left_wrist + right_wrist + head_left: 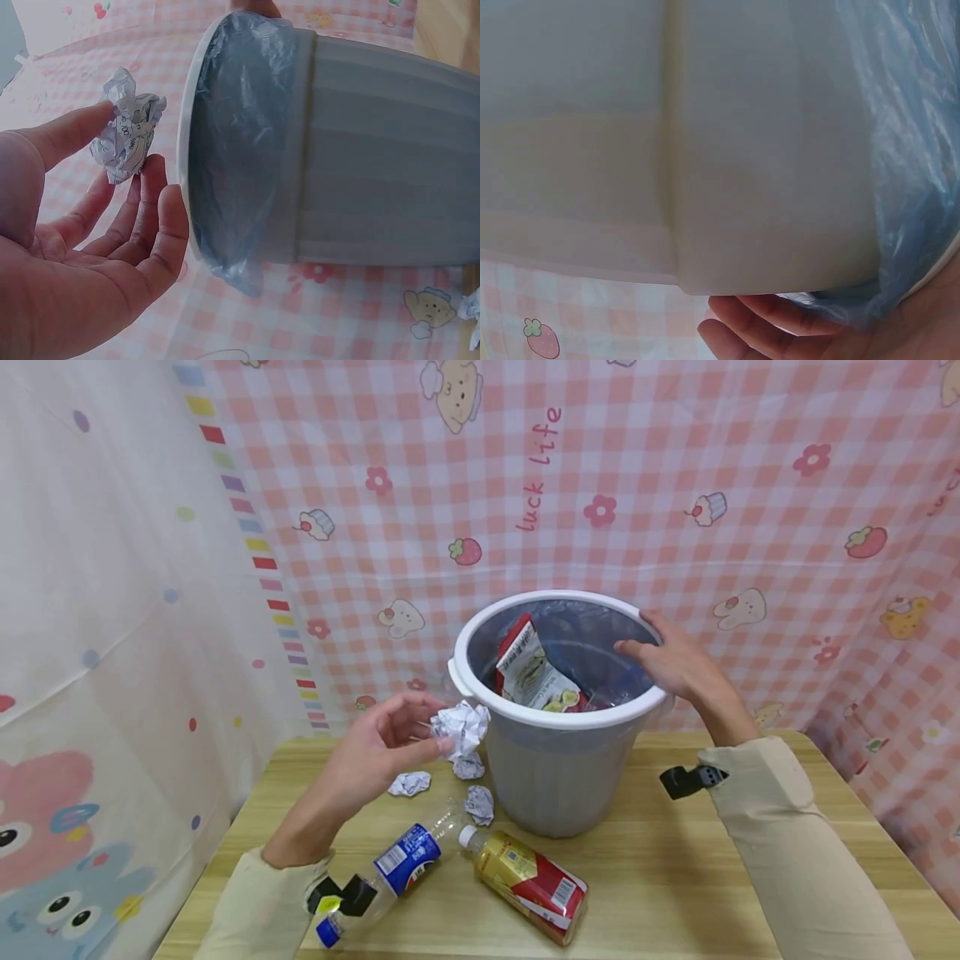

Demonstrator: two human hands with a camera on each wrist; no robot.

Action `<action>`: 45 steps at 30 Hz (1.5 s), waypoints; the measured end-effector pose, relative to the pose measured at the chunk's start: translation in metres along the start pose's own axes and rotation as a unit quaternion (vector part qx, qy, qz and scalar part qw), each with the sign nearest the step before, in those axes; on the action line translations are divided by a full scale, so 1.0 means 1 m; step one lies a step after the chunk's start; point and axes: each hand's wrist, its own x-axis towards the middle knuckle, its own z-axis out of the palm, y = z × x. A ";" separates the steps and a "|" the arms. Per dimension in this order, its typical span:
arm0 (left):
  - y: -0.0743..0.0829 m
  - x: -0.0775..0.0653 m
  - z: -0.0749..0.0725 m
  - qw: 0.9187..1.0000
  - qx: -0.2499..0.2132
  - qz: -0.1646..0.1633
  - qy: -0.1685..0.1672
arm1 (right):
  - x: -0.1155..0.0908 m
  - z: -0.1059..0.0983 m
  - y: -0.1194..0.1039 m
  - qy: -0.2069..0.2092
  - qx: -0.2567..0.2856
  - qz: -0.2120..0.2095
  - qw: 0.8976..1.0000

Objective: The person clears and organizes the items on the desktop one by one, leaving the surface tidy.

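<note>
My left hand [378, 747] pinches a crumpled paper ball [461, 727] between thumb and fingertips, just left of the bin's rim. In the left wrist view printed marks show on the paper ball [126, 129]. My right hand [678, 664] grips the right rim of the grey trash bin [558, 777], thumb over the inside and the fingers outside. The right wrist view shows those fingers [757, 326] curled against the bin's outer side by the bluish liner bag [915, 150]. Inside the bin lies a red and white snack packet [532, 672].
Several more crumpled papers [409, 783] lie on the wooden table [660, 877] left of the bin. A clear bottle with a blue label [407, 858] and a bottle with a gold and red label [532, 885] lie in front. A checked curtain [585, 468] hangs behind.
</note>
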 end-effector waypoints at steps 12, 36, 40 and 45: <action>0.018 0.020 -0.001 1.000 0.008 -0.008 0.016 | 0.000 -0.001 0.002 -0.009 -0.009 0.012 1.000; 0.047 0.067 0.018 0.999 0.005 0.002 0.039 | 0.000 -0.002 0.002 -0.006 -0.023 0.016 1.000; 0.053 0.074 0.029 0.999 -0.007 0.022 0.029 | 0.000 -0.001 0.002 -0.004 -0.017 0.014 1.000; 0.052 0.083 0.039 0.999 -0.015 0.030 0.022 | 0.001 0.000 0.001 -0.002 -0.023 0.013 1.000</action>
